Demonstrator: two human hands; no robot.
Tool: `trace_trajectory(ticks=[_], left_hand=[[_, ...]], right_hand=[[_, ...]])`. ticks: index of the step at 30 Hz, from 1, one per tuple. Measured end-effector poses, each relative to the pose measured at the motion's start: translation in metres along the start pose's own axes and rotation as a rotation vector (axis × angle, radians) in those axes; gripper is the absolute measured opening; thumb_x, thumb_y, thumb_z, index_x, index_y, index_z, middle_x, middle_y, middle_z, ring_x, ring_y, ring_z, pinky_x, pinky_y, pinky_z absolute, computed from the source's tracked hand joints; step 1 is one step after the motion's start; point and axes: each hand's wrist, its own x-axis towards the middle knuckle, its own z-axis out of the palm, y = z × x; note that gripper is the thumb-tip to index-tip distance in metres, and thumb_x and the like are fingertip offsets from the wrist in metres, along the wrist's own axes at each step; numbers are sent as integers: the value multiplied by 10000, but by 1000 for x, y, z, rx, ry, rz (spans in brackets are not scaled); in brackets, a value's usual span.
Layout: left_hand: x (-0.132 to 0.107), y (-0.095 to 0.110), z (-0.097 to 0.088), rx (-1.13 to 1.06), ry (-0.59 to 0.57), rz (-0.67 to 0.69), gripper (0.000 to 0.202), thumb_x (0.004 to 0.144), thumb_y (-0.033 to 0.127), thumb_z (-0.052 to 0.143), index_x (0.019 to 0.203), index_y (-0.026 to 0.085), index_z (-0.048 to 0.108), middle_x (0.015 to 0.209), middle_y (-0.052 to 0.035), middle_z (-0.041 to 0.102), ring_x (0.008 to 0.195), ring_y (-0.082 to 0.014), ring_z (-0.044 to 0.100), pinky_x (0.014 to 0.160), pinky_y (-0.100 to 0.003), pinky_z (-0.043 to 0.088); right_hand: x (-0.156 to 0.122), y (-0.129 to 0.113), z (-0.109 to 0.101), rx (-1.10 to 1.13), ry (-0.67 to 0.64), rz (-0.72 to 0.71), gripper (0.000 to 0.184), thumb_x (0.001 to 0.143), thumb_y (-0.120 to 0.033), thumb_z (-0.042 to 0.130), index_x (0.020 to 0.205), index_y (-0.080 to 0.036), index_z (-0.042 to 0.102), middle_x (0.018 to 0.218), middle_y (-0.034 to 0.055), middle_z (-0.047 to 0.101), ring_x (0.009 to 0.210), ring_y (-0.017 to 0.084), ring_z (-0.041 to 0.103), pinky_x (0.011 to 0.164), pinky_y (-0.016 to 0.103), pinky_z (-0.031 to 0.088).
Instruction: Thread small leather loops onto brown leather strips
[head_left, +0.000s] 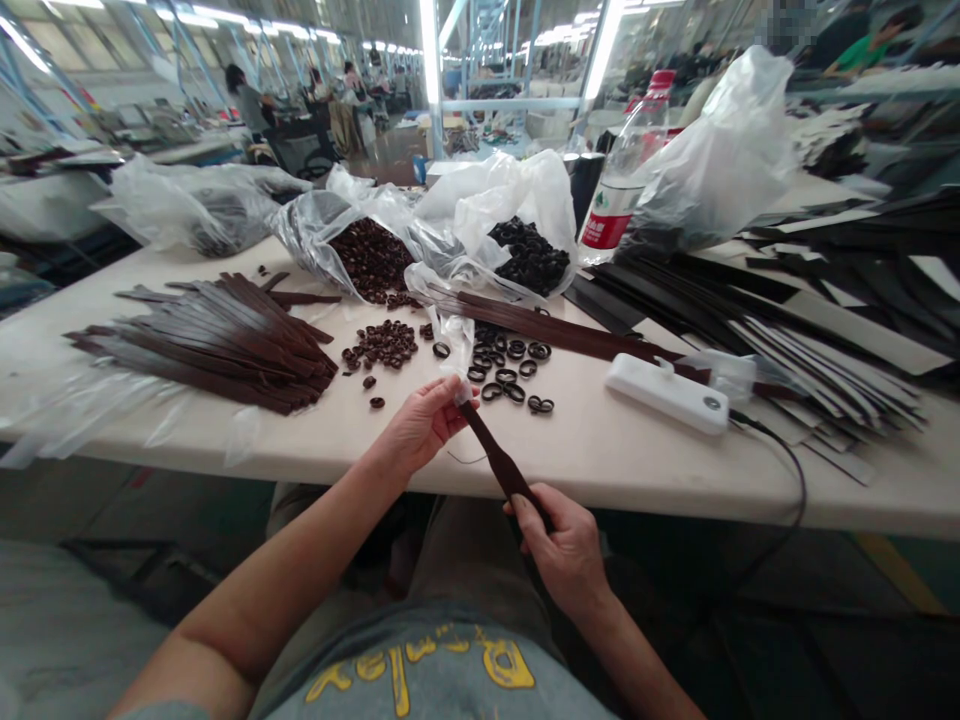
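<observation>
A dark brown leather-like strap (pixel 495 455) slants between my hands over the table's front edge. My left hand (pixel 427 428) is closed, pinching the strap's narrow far end together with a strip of clear plastic (pixel 453 350) that runs up the table. Lower down, my right hand (pixel 564 548) wraps round the strap's wider part, thumb on top. Just beyond my left hand lie several black loops (pixel 507 378), and to their left a small heap of brown loops (pixel 384 343). The strap's near end is hidden by my right hand.
Brown straps (pixel 225 340) are stacked at left. Open plastic bags hold brown pieces (pixel 371 255) and black pieces (pixel 529 255). A bottle (pixel 606 215) stands behind. At right are a white corded device (pixel 664 393) and black strips (pixel 720 310). People work in the background.
</observation>
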Motion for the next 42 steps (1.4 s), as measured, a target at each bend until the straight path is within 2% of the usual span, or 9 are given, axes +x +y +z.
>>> trace_trajectory(ticks=[7,14,19,22,25,29,35,38,42], left_hand=[[-6,-16,-1,66,-83,2,330,607,351,862,764,124,681,772,-33,706,678,-115,649,662,-214,518],[-18,-38,7,131,-171,-78,337,619,370,853,750,92,713,717,-56,690,636,-132,626,674,-257,516],[-7,-10,4,81,-62,93,314,617,358,856,759,113,721,755,-52,702,691,-127,631,711,-235,512],[-8,-7,-2,109,-47,117,308,622,366,851,753,114,731,761,-64,709,695,-135,634,710,-238,516],[-23,-30,-4,216,-141,-2,281,655,367,824,752,114,745,709,-72,705,616,-144,624,624,-243,509],[-44,-54,-2,303,-317,-137,261,730,385,754,846,151,751,608,-30,660,428,-125,530,441,-252,431],[-35,-29,3,155,-117,23,430,695,470,779,1013,184,746,1093,-126,708,861,-198,667,706,-262,498],[-38,-27,2,149,-24,109,357,737,497,734,885,175,771,982,-121,734,830,-195,653,750,-275,491],[-67,-44,-8,310,-82,140,277,728,468,742,782,199,783,950,-105,735,885,-238,644,793,-311,499]], right_hand=[[4,-8,3,121,11,44,320,933,-432,505,802,-179,648,599,-5,585,427,118,524,432,228,383],[19,-20,5,214,4,23,369,928,-477,503,794,-169,653,556,-4,584,472,136,551,486,233,417],[9,-10,3,329,-265,-19,354,924,-475,521,997,-161,668,826,63,689,670,178,635,634,274,490],[0,2,11,389,-383,78,397,952,-497,468,925,-150,658,728,52,659,615,164,612,585,263,473],[1,4,17,457,-315,135,444,951,-543,442,872,-151,633,644,26,614,537,144,569,521,241,437],[11,-4,15,416,-142,47,442,950,-526,453,738,-166,598,623,16,588,560,145,547,530,236,421],[7,-1,21,203,-268,-167,413,988,-444,391,751,-179,601,640,18,582,590,144,550,571,238,415],[4,1,28,190,-318,-179,421,993,-435,365,752,-182,599,615,14,571,558,141,549,553,238,414],[11,-11,36,207,-296,-228,371,981,-431,374,847,-192,624,650,24,584,550,159,540,522,256,397]])
